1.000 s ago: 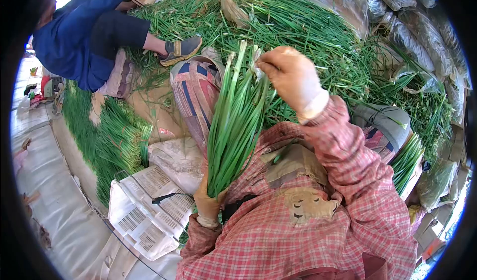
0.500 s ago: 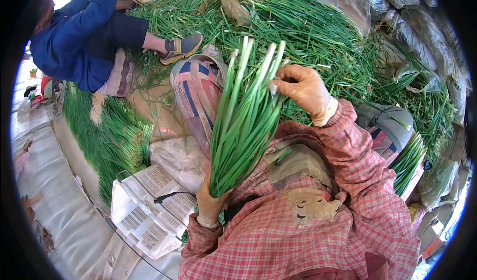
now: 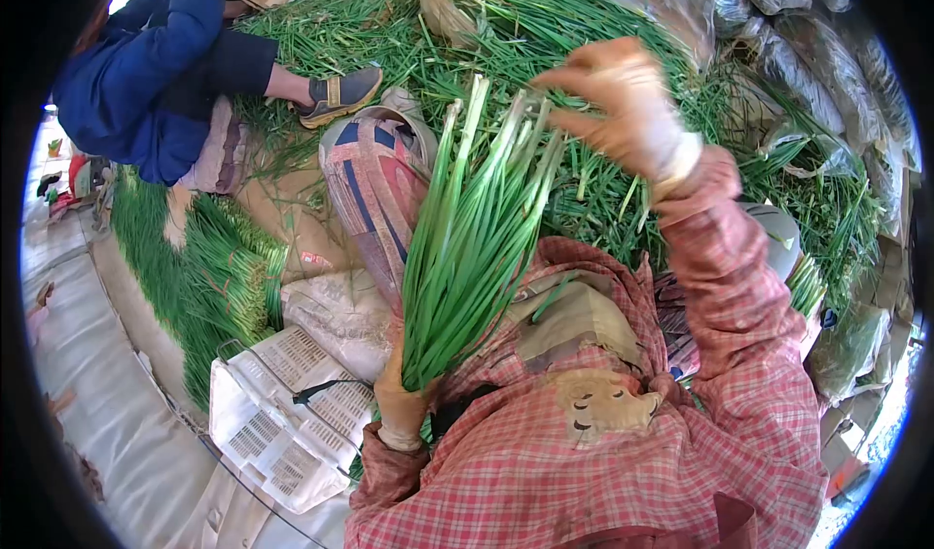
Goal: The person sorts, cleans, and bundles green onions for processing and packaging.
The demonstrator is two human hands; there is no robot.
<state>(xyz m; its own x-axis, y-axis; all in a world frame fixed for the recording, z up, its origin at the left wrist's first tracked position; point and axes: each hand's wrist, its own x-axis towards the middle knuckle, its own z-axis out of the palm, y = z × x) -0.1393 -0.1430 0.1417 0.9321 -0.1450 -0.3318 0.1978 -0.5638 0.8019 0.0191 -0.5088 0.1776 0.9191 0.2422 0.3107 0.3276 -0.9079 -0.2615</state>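
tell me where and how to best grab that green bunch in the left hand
Around the middle of the green bunch, coming from the person's right: the left hand wraps the leafy lower end, while the pale stem tops fan apart, likely a poorer grip.

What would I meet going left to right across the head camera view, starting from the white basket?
White basket, green bunch, right hand, low clear bag near the right edge.
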